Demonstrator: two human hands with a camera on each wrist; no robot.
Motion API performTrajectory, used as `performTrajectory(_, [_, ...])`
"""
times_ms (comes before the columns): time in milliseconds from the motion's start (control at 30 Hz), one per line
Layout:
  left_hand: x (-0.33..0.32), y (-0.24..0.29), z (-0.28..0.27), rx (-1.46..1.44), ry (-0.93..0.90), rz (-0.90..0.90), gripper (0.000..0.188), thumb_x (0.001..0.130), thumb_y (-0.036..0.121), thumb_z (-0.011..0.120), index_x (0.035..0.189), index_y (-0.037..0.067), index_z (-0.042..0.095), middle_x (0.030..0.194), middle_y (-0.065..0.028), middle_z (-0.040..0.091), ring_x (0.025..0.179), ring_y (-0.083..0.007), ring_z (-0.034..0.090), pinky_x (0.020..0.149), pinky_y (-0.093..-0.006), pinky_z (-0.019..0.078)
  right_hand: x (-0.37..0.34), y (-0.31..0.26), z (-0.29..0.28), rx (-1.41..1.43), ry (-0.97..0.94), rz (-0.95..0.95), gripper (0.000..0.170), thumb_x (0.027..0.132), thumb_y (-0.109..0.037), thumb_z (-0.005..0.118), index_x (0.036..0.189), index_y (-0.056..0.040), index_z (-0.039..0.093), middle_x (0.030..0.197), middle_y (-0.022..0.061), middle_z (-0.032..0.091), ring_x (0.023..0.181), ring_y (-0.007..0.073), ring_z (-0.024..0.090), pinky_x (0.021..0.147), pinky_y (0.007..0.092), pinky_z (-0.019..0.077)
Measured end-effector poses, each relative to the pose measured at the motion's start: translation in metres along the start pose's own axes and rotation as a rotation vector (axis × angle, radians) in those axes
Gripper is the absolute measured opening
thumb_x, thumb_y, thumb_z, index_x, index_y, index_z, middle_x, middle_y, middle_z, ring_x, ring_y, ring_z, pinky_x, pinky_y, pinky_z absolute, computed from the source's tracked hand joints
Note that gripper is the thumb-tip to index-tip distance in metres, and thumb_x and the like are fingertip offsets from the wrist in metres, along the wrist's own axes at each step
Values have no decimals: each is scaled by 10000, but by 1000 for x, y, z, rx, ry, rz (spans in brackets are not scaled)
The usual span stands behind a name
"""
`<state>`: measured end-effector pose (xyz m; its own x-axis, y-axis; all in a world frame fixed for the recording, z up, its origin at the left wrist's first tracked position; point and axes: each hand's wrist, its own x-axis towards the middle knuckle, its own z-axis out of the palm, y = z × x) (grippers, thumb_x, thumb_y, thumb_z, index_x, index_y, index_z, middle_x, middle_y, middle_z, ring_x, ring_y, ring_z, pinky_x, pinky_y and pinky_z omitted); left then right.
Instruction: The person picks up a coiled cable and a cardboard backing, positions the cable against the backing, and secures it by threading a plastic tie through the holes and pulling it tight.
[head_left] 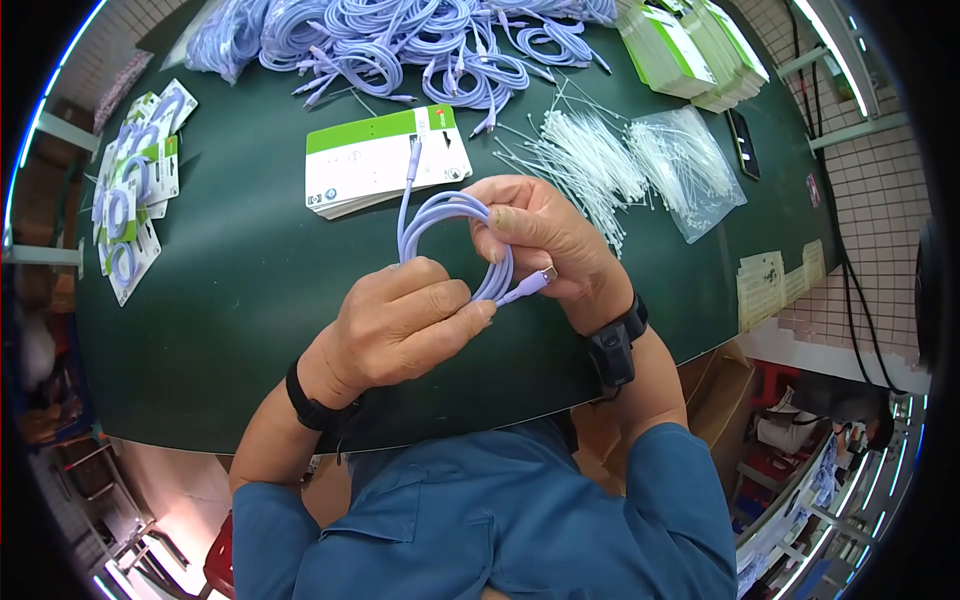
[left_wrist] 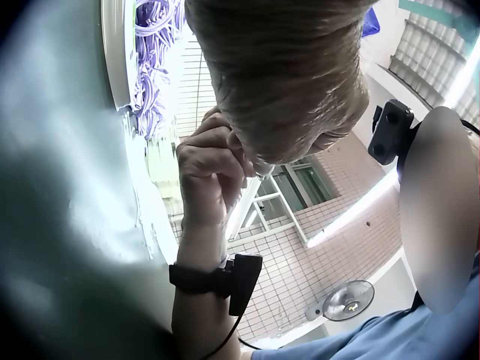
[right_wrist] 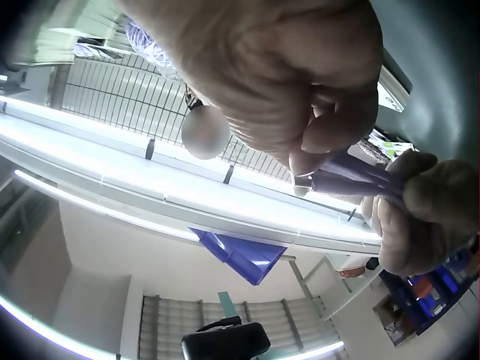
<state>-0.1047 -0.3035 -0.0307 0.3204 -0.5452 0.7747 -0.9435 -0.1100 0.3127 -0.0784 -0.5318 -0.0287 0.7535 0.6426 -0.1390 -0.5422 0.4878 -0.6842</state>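
A lilac USB cable (head_left: 503, 272) is looped into a coil between both hands, above the front of the dark green table (head_left: 250, 260). My left hand (head_left: 400, 315) pinches the coil's lower side between thumb and fingers. At its right side, my right hand (head_left: 545, 235) grips the strands, thumb on top. The USB-A plug (head_left: 530, 285) sticks out below the right hand; the other connector (head_left: 414, 158) points up, overlapping a stack of white-and-green cards (head_left: 375, 165). In the right wrist view the cable strands (right_wrist: 349, 176) run between both hands. The left wrist view hides the coil behind the left hand (left_wrist: 292, 82).
A large heap of lilac cables (head_left: 400, 50) lies at the back. White cable ties (head_left: 590, 160) are spread right of the cards, beside a clear bag of ties (head_left: 690, 165) and a phone (head_left: 743, 143). Carded cables (head_left: 130, 190) lie left; card stacks (head_left: 680, 50) stand back right.
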Motion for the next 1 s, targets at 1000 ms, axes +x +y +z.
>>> performTrajectory(1000, [11,-12,-32,55,-24,-23,317,730,-24,821,1033,51,767,881,-52,694,733,-218,649,578,-324,533,-9,-9,49,-1783,-22,-724,407,832,-57,740,1239,-50,718,1003,61,702,893,263,717,727,378,598])
